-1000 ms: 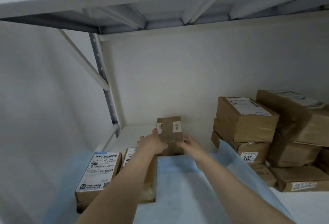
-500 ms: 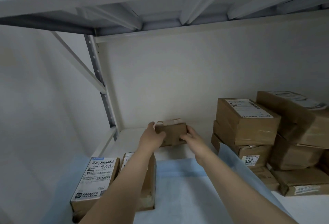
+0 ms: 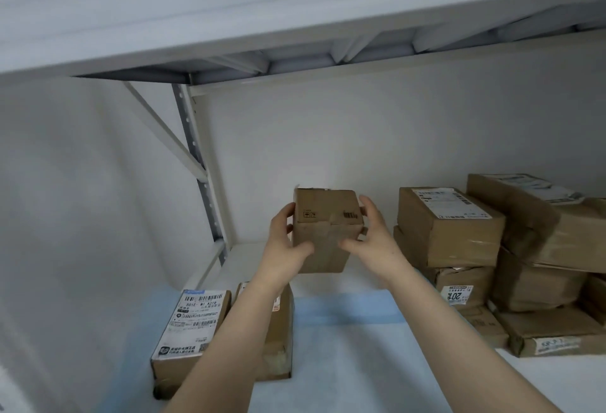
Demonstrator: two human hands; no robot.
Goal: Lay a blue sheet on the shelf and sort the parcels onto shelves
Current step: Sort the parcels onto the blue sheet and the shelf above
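Observation:
A small brown cardboard parcel (image 3: 326, 229) is held in the air above the back of the shelf. My left hand (image 3: 283, 248) grips its left side and my right hand (image 3: 373, 242) grips its right side, thumbs on the front face. A blue sheet (image 3: 347, 357) covers the left part of the white shelf (image 3: 557, 380). Two parcels lie on the sheet at the left: one with a large white label (image 3: 188, 330) and one beside it (image 3: 278, 337), partly hidden by my left forearm.
A stack of several brown parcels (image 3: 449, 225) fills the right side of the shelf against the back wall. A grey perforated upright (image 3: 196, 163) and a diagonal brace stand at the left rear corner. The upper shelf (image 3: 295, 19) hangs overhead.
Both hands have lifted the small parcel off the back of the shelf and turned it, so a different face now points at me. The view has tilted slightly upward.

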